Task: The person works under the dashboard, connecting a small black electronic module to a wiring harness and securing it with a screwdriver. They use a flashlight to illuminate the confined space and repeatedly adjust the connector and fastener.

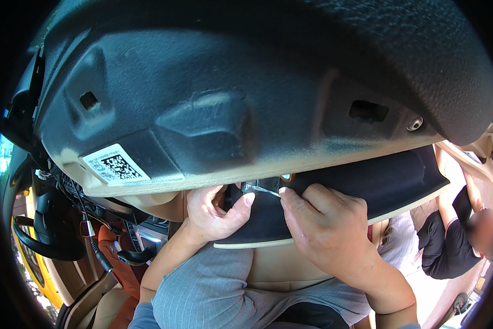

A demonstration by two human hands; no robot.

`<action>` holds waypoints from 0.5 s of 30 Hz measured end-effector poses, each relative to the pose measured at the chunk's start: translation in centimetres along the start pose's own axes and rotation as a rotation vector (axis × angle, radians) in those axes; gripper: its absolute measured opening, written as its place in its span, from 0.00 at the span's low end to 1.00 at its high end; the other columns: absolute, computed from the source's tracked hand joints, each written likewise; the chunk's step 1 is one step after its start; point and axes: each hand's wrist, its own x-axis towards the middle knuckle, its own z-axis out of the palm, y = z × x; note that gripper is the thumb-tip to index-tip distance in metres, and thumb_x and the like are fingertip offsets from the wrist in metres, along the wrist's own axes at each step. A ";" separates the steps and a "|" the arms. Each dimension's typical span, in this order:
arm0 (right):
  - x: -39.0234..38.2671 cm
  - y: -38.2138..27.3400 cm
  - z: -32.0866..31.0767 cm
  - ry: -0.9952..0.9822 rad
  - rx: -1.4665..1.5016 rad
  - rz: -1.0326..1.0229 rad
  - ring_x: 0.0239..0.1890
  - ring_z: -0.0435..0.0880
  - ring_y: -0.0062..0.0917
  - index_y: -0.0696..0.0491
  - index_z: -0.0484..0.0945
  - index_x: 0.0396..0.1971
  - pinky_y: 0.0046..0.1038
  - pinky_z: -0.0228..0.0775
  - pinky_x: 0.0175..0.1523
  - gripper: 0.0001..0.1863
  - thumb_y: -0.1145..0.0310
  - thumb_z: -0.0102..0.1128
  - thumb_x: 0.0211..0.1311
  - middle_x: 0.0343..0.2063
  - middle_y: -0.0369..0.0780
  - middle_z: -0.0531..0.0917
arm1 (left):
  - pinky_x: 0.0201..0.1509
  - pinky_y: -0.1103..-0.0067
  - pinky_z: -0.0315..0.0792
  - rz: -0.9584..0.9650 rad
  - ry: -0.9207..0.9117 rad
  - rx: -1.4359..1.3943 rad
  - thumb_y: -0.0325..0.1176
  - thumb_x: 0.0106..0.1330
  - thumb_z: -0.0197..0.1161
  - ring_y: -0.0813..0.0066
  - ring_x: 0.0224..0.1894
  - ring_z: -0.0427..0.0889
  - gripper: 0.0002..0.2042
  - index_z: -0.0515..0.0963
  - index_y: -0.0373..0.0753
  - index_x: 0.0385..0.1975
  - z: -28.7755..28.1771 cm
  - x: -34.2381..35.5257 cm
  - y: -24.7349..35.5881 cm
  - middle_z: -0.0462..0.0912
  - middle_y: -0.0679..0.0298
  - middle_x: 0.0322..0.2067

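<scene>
My left hand (216,216) is closed, with thumb and fingers around a small dark part that has a glossy, clear face (248,186). My right hand (331,225) pinches a thin pale stick (266,191) between thumb and forefinger, its tip at the glossy face. What exactly the part is does not show, and the fingertips of my left hand are partly hidden. Both hands are over a dark, cloth-like panel (378,183) with a cream edge, which lies above my legs in grey striped trousers (208,279).
A large dark moulded car trim piece (279,104) with a white square-code label (116,165) hangs close above my hands. Loose wires and a connector (99,253) dangle at left near a steering wheel (38,241). Another person in dark clothes (449,241) crouches at far right.
</scene>
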 end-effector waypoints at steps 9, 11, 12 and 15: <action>0.0 0.1 0.0 0.001 -0.021 -0.027 0.22 0.76 0.24 0.56 0.86 0.42 0.26 0.68 0.23 0.16 0.72 0.67 0.51 0.24 0.35 0.70 | 0.66 0.71 0.72 -0.011 0.003 0.000 0.28 0.66 0.68 0.67 0.58 0.80 0.22 0.76 0.24 0.58 0.0 0.0 0.0 0.80 0.52 0.55; 0.0 0.1 0.0 -0.005 -0.034 -0.036 0.22 0.76 0.23 0.56 0.86 0.42 0.26 0.68 0.23 0.17 0.72 0.66 0.50 0.24 0.35 0.70 | 0.66 0.71 0.72 -0.013 0.003 -0.002 0.28 0.66 0.68 0.67 0.57 0.80 0.22 0.76 0.24 0.58 0.0 0.0 0.0 0.80 0.52 0.54; 0.0 0.1 0.0 -0.001 -0.038 -0.037 0.22 0.76 0.23 0.56 0.86 0.42 0.26 0.68 0.23 0.17 0.72 0.66 0.50 0.24 0.35 0.70 | 0.66 0.71 0.72 -0.007 0.002 -0.004 0.28 0.66 0.68 0.67 0.57 0.80 0.22 0.76 0.24 0.58 -0.1 0.0 0.0 0.80 0.52 0.54; -0.1 0.1 0.0 0.001 -0.043 -0.041 0.22 0.76 0.23 0.56 0.86 0.43 0.25 0.68 0.23 0.18 0.72 0.65 0.49 0.24 0.34 0.70 | 0.66 0.71 0.72 -0.002 -0.001 -0.007 0.27 0.66 0.68 0.67 0.57 0.80 0.22 0.76 0.24 0.58 -0.1 0.1 -0.1 0.80 0.52 0.54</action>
